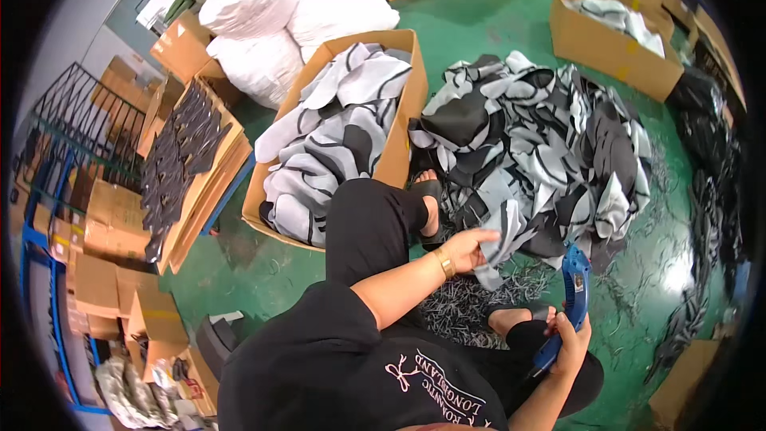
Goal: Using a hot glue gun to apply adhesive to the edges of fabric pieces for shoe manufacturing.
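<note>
Left hand (464,249): grip closed on the edge of a grey-and-black fabric piece (503,241), at the near edge of the fabric pile (542,152) on the green floor (479,24). Right hand (570,343): grip clamped around a blue tool (573,291), just below the pile. Open cardboard box (407,112) of similar fabric, left of the pile.
</note>
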A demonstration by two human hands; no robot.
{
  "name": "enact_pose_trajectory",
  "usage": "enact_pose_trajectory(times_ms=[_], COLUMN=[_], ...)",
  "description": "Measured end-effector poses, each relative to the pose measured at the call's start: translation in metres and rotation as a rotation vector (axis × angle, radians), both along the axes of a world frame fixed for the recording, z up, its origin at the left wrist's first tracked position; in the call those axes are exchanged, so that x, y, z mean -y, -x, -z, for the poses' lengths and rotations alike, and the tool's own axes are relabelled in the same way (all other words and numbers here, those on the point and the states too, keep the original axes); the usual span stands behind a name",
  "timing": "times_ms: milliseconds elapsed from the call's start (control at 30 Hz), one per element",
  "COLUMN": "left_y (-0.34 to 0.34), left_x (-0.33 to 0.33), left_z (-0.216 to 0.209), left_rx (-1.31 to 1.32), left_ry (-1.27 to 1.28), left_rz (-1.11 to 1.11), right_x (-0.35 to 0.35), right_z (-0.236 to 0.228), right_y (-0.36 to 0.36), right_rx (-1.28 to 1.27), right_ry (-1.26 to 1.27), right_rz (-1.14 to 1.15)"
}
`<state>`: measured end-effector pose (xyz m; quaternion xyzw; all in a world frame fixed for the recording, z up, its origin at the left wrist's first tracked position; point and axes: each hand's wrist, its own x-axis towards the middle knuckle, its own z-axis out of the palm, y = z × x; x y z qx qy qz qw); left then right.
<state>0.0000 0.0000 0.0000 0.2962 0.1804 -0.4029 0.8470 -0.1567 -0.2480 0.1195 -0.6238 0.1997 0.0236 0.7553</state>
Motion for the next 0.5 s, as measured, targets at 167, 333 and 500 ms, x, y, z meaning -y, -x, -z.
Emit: enact_pose_trajectory(times_ms=[167, 333, 500], left_y=[0.069, 0.096, 0.106], left_x=[0.005, -0.007, -0.020], left_z=[-0.066, -0.106, -0.113], left_rx=[0.218, 0.365, 0.443], left_ry=[-0.031, 0.000, -0.055], left_rz=[0.179, 0.189, 0.126], right_x=[-0.043, -0.079, -0.094], right_z=[-0.007, -0.004, -0.019], right_y=[0.016, 0.003, 0.002], right_rx=[-0.010, 0.067, 0.084], right_ry=[0.106, 0.335, 0.387], right_rz=[0.085, -0.069, -0.139])
